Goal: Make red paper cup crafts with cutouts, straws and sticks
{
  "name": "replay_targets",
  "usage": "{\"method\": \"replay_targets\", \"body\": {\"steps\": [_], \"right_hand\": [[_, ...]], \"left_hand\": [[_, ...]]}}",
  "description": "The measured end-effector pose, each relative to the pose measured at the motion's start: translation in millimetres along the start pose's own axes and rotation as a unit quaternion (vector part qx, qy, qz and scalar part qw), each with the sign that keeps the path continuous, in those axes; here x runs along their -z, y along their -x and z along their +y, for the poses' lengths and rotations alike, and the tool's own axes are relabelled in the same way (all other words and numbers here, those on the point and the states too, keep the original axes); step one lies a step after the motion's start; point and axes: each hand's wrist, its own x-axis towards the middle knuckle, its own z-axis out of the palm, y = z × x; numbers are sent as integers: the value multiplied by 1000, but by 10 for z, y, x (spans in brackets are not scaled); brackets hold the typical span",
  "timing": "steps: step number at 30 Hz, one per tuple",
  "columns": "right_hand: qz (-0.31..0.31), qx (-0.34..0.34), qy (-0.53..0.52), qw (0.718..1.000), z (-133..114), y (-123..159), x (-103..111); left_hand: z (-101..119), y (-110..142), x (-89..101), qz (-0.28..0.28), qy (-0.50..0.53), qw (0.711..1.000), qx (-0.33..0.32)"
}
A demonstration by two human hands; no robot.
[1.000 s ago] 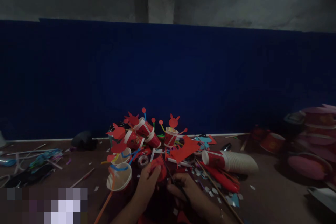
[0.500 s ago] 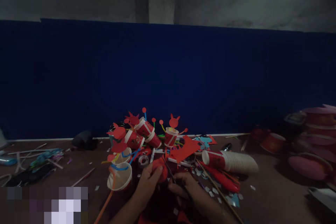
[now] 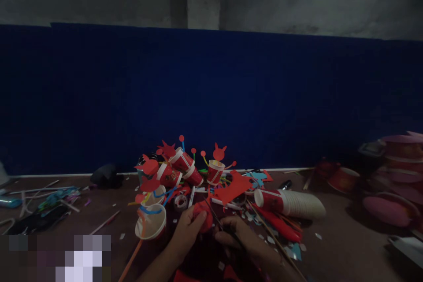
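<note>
My left hand (image 3: 188, 230) is closed on a piece of red paper (image 3: 204, 216), pinching it with the thumb on top. The paper's right edge lies close to the dark blades of scissors (image 3: 214, 215). Those scissors are in my right hand (image 3: 235, 232), its fingers wrapped round the handles. Whether the blades touch the paper I cannot tell. Left of my left hand stands a paper cup (image 3: 152, 224) with straw arms. Beyond my hands lies a larger cut sheet of red paper (image 3: 233, 188), and a roll of tape (image 3: 180, 202) is near my left fingers.
Decorated red cups (image 3: 215, 172) with paper heads cluster at the back. A stack of nested cups (image 3: 299, 204) lies on its side at right, beside a red packet (image 3: 280, 224) and a long stick (image 3: 276, 240). Paper scraps, straws and a dark cloth-like lump (image 3: 107, 176) are scattered about.
The red paper has turned and shifted slightly right in my left hand. My right hand and the scissors have moved a little to the right.
</note>
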Motion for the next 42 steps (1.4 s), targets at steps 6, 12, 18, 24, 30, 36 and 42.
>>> {"method": "replay_targets", "body": {"steps": [6,12,18,24,30,36,42], "right_hand": [[-4,-10,40,999,-28,-11,25],[23,-19,56,998,-40,-9,29],[51,14,17,998,29,-71,-18],[35,10,7,999,-22,-48,-52],[37,10,0,999,-21,-31,-63],[41,11,15,999,-18,-44,-53],[34,14,32,999,-35,-54,-24]], "left_hand": [[8,-8,-7,-3,12,1000,-9],[-24,-35,-9,16,47,998,41],[-47,11,-71,40,113,990,70],[-127,-6,-55,2,114,993,24],[-202,-50,-14,4,70,998,8],[-165,-54,-12,-2,66,998,2],[-216,-87,14,-4,57,998,-4]]}}
